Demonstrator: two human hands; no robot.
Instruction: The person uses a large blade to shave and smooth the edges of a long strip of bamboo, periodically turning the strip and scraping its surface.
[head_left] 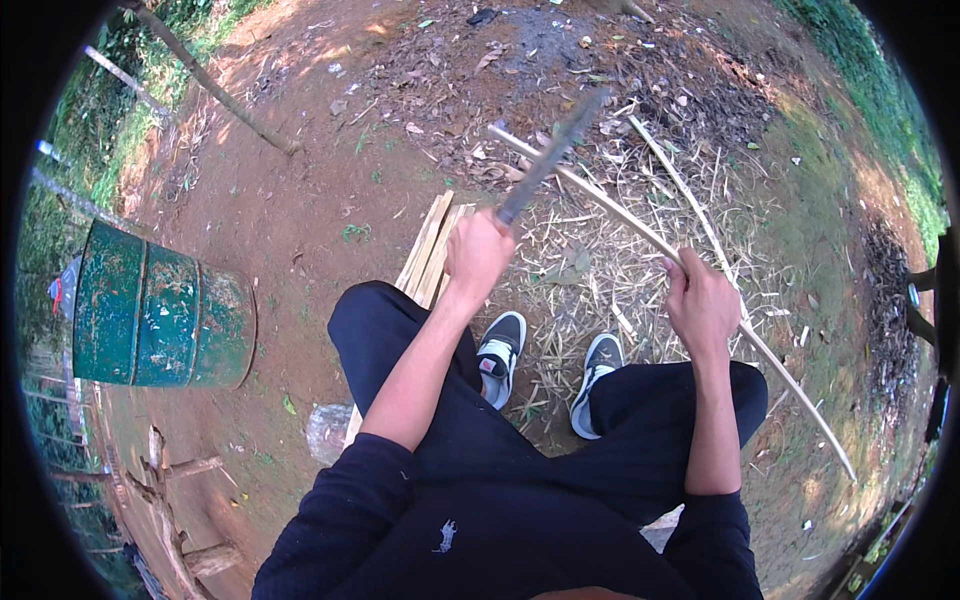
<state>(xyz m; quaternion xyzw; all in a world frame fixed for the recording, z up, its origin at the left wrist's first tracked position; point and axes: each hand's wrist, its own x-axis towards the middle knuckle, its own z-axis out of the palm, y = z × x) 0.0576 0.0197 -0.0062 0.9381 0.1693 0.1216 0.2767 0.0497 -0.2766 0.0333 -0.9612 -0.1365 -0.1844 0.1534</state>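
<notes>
My left hand (pixel 480 252) is closed round the handle of a machete (pixel 560 150), whose dark blade points up and away to the right and looks slightly blurred. In my right hand (pixel 703 305) is a long, thin, pale strip of wood or bamboo (pixel 615 208), gripped near its middle. The strip slants from the far middle down to the near right. Near its far end, the blade crosses over it; whether they touch I cannot tell. Beyond my right hand, another pale strip (pixel 680 185) lies on the ground among the shavings.
Shavings (pixel 560 300) litter the ground around my shoes (pixel 502 345). A bundle of split strips (pixel 428 250) lies beside my left knee. Further left are a rusty green drum (pixel 165 310), a clear plastic item (pixel 328 432) and rough branches (pixel 165 500). A thin trunk (pixel 215 85) stands at the far left.
</notes>
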